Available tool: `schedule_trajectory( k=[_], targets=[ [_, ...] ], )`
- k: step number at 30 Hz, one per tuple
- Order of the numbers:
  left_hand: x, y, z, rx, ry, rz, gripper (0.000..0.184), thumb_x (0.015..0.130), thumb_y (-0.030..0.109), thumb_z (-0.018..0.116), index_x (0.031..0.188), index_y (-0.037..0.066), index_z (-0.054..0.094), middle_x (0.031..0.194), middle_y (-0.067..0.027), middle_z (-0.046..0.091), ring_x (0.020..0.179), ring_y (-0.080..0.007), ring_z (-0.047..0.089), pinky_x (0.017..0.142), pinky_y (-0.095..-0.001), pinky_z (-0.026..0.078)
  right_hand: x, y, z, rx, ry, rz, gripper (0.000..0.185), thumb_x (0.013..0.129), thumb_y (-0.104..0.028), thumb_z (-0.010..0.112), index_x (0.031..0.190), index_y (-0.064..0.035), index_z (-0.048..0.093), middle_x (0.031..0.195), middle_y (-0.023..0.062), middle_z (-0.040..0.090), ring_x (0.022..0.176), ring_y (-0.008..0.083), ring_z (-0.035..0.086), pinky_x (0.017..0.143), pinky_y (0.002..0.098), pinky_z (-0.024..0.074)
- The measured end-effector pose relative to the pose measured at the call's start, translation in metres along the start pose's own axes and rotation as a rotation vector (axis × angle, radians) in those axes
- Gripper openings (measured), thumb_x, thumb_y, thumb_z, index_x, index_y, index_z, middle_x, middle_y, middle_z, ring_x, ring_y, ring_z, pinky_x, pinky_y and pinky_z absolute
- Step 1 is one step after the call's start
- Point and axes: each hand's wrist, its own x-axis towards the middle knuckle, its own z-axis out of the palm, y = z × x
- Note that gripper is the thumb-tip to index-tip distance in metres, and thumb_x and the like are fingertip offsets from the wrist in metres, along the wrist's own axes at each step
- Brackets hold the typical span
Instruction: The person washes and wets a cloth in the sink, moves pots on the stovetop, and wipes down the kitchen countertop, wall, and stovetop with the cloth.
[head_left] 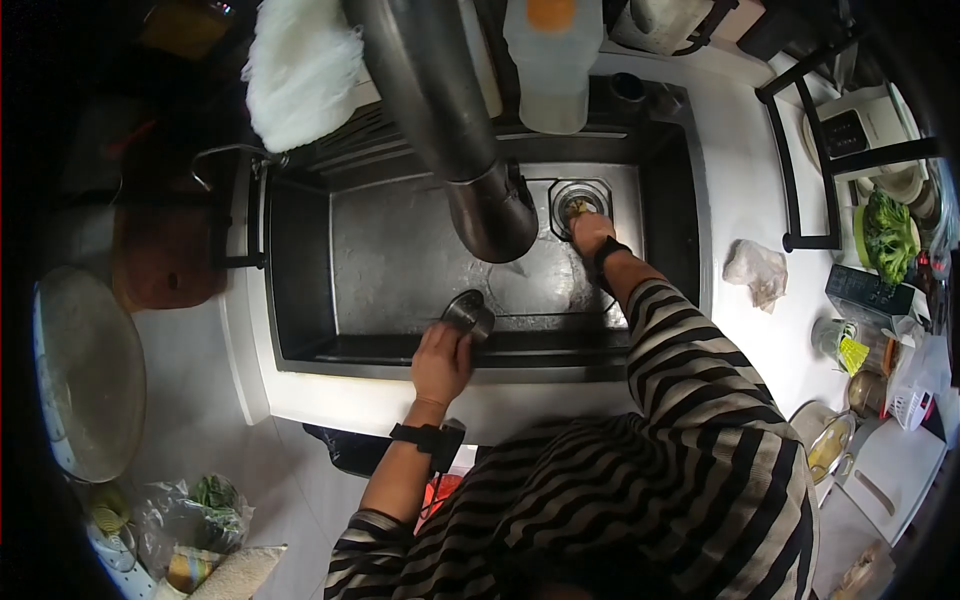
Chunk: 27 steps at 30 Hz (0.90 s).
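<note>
Over the front edge of the dark metal sink (420,230), my left hand (441,363) is closed on a round metal drain cover (468,314), held tilted. My right hand (592,232) reaches down to the drain (578,196) at the sink's back right. Its fingers are bunched around small yellowish food scraps (579,207) in the drain opening, and the fingertips are partly hidden. The sink floor is wet. Between and beyond my hands hangs the dark faucet (490,205), its head above the basin.
A large bottle with an orange cap (550,70) stands behind the sink, beside a white cloth (303,75). On the right counter lie a crumpled plastic bag (757,274) and a black rack (800,160), with broccoli (888,235) farther right. A bin (350,450) sits below left.
</note>
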Motion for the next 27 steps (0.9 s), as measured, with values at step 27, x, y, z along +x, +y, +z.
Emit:
schedule_trajectory(
  k=[27],
  targets=[
    [-0.031, -0.064, -0.093, -0.625, 0.453, -0.225, 0.025, 0.084, 0.022, 0.064, 0.08, -0.002, 0.064, 0.071, -0.0128, 0.061, 0.064, -0.0176, 0.056, 0.06, -0.0299, 0.044, -0.238, -0.142, -0.099, 0.208, 0.495, -0.782, 0.021, 0.07, 0.004, 0.057, 0.087, -0.0061, 0.063, 0.09, 0.0086, 0.062, 0.075, 0.0297, 0.063, 0.066, 0.0357, 0.0524]
  ],
)
